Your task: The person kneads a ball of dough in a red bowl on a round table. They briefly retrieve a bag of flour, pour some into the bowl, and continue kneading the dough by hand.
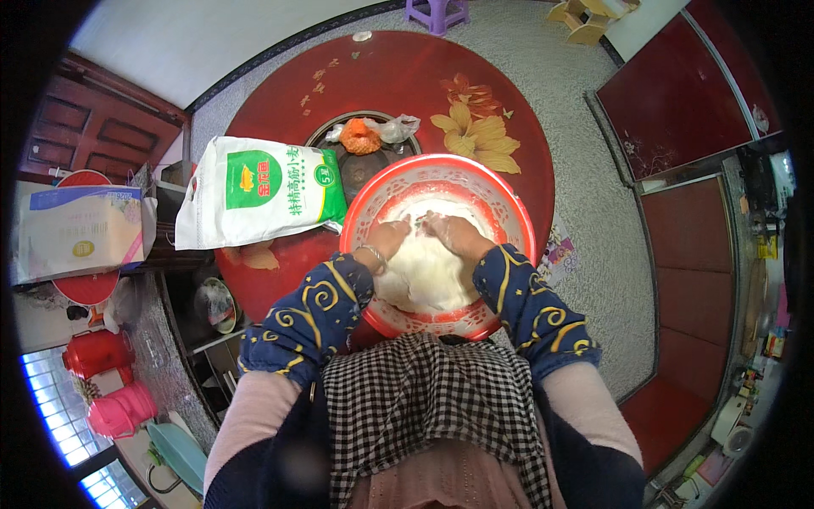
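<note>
A large red and white basin (518, 216) stands at the near edge of the round red table, with a broad pale mass of dough (426, 273) and loose white flour in it. My left hand (389, 238), with a bracelet at the wrist, presses its curled fingers on the far left part of the dough. Close to it on the right, my right hand (455, 234) is curled at the dough's far edge. The fingertips of both hands are partly sunk or hidden in the dough, so their grip is unclear. Patterned blue sleeve covers reach both wrists.
A white and green flour bag (261, 191) lies left of the basin on the table (394, 76). Behind the basin, an orange item (360, 137) in a clear plastic bag rests on a dark round tray (365, 168). A purple stool (437, 14) stands beyond the table.
</note>
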Demonstrator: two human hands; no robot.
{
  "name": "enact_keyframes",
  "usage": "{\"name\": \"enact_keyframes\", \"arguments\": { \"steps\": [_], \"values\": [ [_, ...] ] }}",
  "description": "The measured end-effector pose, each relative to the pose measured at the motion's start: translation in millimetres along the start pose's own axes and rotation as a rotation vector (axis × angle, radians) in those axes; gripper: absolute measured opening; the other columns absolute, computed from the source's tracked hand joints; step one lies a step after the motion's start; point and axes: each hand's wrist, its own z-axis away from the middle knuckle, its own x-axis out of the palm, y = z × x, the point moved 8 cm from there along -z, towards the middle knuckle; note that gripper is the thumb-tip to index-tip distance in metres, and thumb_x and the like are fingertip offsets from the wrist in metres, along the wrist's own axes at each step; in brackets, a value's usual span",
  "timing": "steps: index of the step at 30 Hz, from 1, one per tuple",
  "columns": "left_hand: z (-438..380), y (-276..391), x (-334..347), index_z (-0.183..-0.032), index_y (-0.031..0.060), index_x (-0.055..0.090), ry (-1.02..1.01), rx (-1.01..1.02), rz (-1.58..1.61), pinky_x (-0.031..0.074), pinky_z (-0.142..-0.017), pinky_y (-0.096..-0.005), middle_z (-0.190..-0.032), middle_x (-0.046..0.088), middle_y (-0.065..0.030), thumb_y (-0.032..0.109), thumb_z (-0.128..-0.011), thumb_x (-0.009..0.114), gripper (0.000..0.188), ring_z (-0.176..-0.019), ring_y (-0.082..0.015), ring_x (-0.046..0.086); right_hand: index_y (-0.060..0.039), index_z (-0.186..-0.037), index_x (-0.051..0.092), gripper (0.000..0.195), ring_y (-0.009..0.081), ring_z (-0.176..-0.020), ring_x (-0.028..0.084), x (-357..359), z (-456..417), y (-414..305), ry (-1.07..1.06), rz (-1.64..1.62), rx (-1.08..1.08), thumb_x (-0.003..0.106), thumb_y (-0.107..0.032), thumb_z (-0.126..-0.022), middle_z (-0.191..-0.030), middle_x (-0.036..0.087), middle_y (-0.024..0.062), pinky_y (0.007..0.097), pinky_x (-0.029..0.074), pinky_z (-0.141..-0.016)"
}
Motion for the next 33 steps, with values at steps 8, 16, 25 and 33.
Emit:
{"name": "enact_keyframes", "arguments": {
  "steps": [8,16,25,33],
  "values": [
    [102,53,28,-0.135,0.0068,0.049,-0.223,0.309,-0.356,0.047,-0.093,-0.0460,-0.126,0.057,-0.0230,0.056,-0.075,0.072,0.081,-0.115,-0.0358,0.056,0.0009,-0.124,0.058,0.049,0.0397,-0.116,0.055,27,109,-73,-0.026,0.579,-0.338,0.052,-0.037,-0.093,-0.121,0.059,0.0249,0.0501,0.038,-0.102],
    [97,52,41,-0.122,0.0051,0.052,0.008,0.095,-0.464,0.047,-0.086,-0.0514,-0.113,0.057,-0.0166,0.041,-0.067,0.079,0.071,-0.108,-0.0367,0.055,-0.0001,-0.134,0.050,0.058,0.0365,-0.116,0.052,51,124,-70,0.321,0.590,-0.350,0.060,-0.030,-0.085,-0.126,0.055,0.0215,0.0547,0.035,-0.103],
    [51,36,32,-0.102,0.0057,0.057,0.058,0.058,-0.439,0.052,-0.076,-0.0460,-0.098,0.061,-0.0157,0.025,-0.076,0.068,0.034,-0.091,-0.0364,0.063,-0.0067,-0.118,0.059,0.047,0.0325,-0.098,0.055,31,71,-56,0.386,0.480,-0.343,0.067,-0.030,-0.078,-0.103,0.058,0.0129,0.0478,0.041,-0.088],
    [20,10,37,-0.094,0.0033,0.067,-0.062,-0.097,-0.152,0.054,-0.074,-0.0472,-0.088,0.069,-0.0217,0.029,-0.084,0.062,0.028,-0.080,-0.0369,0.068,-0.0094,-0.104,0.065,0.039,0.0313,-0.086,0.059,18,24,-38,0.308,0.430,-0.218,0.067,-0.039,-0.080,-0.087,0.061,0.0111,0.0466,0.042,-0.079]
  ]
}}
